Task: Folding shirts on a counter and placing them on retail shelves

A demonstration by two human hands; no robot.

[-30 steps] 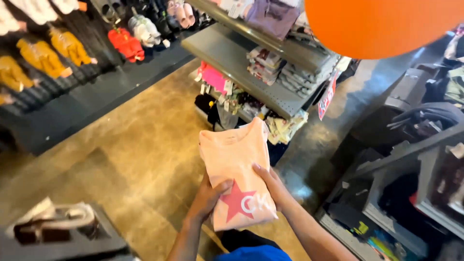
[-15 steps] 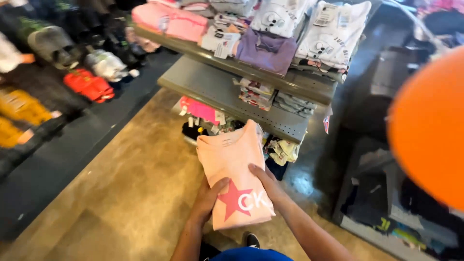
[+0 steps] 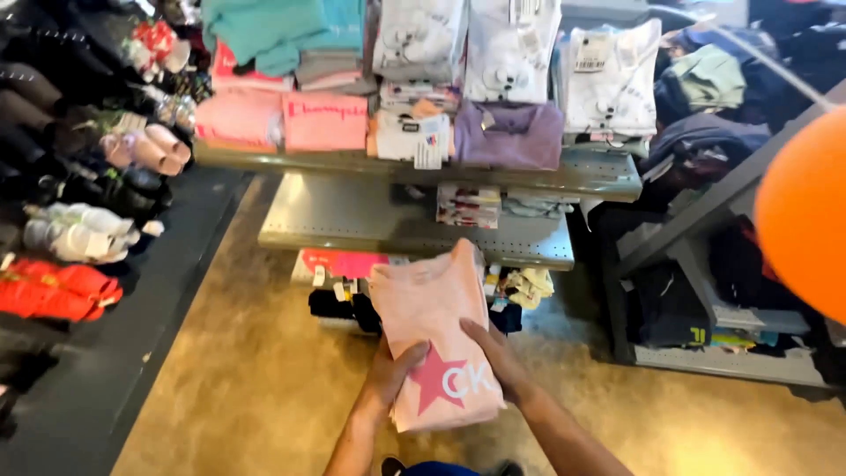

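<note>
Against the pictures from a moment before, the view has swung up and left toward the shelves, and the folded pink shirt (image 3: 438, 339) stays between the same two hands, now squarely in front of the grey shelf unit, so the garment appears to be carried toward the display rather than set down. At far left a dark wall rack (image 3: 62, 220) carries rows of shoes and sandals, red ones (image 3: 62, 291) lowest, pale and pink ones above. Next comes the left hand (image 3: 395, 375), its grip closed on the shirt's left edge, fingers curled over the front beside a darker pink star. The shirt is held in the air above the floor, touching no shelf, its top end pointing at the lower shelf (image 3: 388, 231). The right hand (image 3: 495, 357) lies over the shirt's right side, its grip also closed on the shirt with fingers spread on the cloth. Above, the upper shelf (image 3: 582, 176) holds stacks of folded tops in pink, teal, white and purple; the lower shelf is mostly bare, with one small stack. The floor (image 3: 256, 388) is mottled tan concrete. At right stands a darker rack of clothes (image 3: 696, 291), and an orange rounded shape (image 3: 806, 220) blocks the edge of the view.
</note>
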